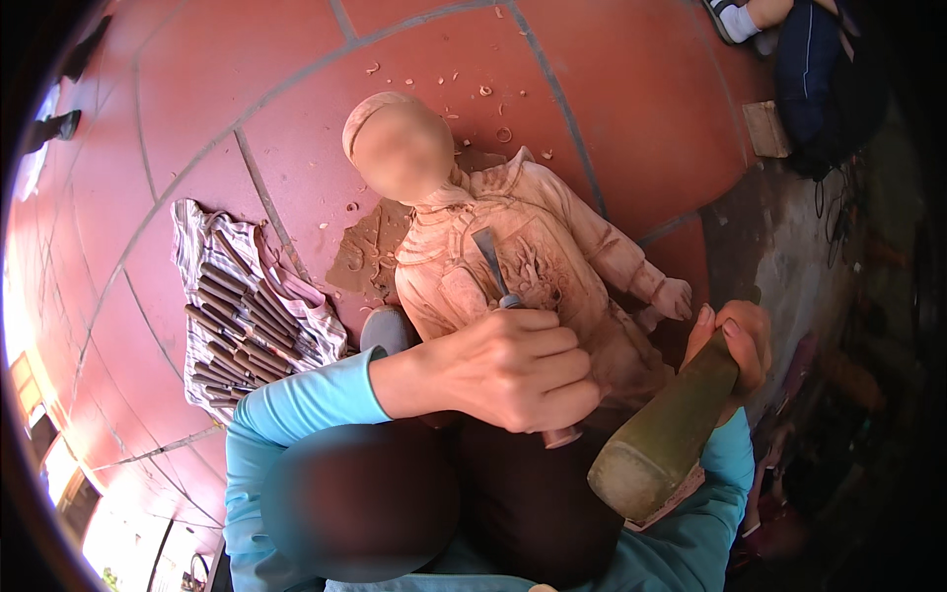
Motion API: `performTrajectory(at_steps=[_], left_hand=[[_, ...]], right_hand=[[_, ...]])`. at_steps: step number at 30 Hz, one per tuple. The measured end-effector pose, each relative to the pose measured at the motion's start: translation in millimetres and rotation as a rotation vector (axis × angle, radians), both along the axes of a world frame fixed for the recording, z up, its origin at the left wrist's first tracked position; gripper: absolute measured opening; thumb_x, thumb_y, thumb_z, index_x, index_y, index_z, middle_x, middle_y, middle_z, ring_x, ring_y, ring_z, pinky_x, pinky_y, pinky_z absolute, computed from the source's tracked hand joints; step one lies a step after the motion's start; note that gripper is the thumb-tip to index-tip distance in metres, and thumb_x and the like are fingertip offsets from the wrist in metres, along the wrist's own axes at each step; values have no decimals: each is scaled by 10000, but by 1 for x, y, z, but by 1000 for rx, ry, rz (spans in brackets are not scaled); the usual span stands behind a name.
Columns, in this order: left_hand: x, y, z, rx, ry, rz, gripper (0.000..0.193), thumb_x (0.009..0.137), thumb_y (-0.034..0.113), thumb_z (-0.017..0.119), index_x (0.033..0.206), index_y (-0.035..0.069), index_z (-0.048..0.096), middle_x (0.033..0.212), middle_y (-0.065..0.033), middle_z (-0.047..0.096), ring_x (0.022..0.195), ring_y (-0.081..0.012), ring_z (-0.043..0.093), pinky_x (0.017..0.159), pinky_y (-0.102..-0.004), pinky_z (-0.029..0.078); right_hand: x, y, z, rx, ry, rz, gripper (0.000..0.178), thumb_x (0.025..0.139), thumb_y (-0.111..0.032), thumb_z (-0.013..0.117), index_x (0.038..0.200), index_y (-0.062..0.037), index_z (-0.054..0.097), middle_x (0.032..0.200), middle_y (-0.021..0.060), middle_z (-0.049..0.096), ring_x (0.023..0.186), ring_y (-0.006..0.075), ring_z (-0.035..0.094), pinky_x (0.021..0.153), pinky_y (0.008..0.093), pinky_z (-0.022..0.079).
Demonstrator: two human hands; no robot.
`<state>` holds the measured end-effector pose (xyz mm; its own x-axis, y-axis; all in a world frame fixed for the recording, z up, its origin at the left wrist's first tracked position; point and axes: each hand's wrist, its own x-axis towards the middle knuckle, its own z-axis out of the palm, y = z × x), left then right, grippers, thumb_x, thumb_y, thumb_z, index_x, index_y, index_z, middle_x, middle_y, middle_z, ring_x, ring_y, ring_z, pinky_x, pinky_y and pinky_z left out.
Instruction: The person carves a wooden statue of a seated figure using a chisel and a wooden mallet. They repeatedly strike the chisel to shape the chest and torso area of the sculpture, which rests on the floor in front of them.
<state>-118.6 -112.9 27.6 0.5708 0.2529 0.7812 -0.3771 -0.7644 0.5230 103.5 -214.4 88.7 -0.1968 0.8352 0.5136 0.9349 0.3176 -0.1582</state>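
A carved wooden figure [582, 222] of a person in a jacket lies on its back before me, with raised carving on its chest. My left hand [503, 370] is closed round the handle of a chisel [489, 255]. The flat blade points away from me, over the figure's chest; I cannot tell whether its edge touches the wood. The handle's butt shows below my fist. To the right, my right hand [745, 340] grips a greenish wooden mallet [663, 429] by its narrow end. The mallet's thick end hangs toward me, apart from the chisel.
Several dark-handled carving tools [247, 326] lie on a striped cloth [187, 242] at the left. Wood shavings [485, 91] are scattered on the red tiled floor [326, 118]. Another person's leg [804, 74] is at the far right, near a small block [765, 130].
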Motion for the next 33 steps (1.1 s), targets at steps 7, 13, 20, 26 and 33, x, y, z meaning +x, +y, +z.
performTrajectory(at_steps=[7,13,20,26,33], left_hand=[[30,-1,5,-131,117,227,218,693,112,696,669,68,483,616,-32,387,503,-176,467,433,-301,365],[37,1,-2,-157,84,272,248,725,106,726,646,68,494,590,-25,407,485,-171,470,422,-310,367],[40,8,2,-265,32,279,272,731,72,725,619,65,477,571,-34,410,458,-180,465,403,-318,353],[41,5,1,-254,49,278,271,741,93,725,620,59,485,574,-38,423,472,-183,482,418,-324,367],[35,4,0,-236,196,223,141,640,105,619,736,69,521,673,-48,480,621,-216,568,505,-337,462]], right_hand=[[2,-11,-11,-7,130,-36,464,713,134,646,1085,-64,452,816,145,556,637,290,546,545,390,458],[2,-16,-4,-88,213,1,524,788,161,577,1198,-55,334,902,135,544,762,234,535,696,354,459],[7,0,-2,-109,-44,-97,542,770,161,578,1201,-50,326,848,135,543,695,251,545,634,359,467],[18,-3,-23,137,273,-16,519,758,144,610,1198,-61,425,911,175,566,735,282,574,632,368,477],[18,-15,-21,-17,251,-173,368,824,62,574,1141,-54,428,883,157,569,719,277,573,620,380,467]])
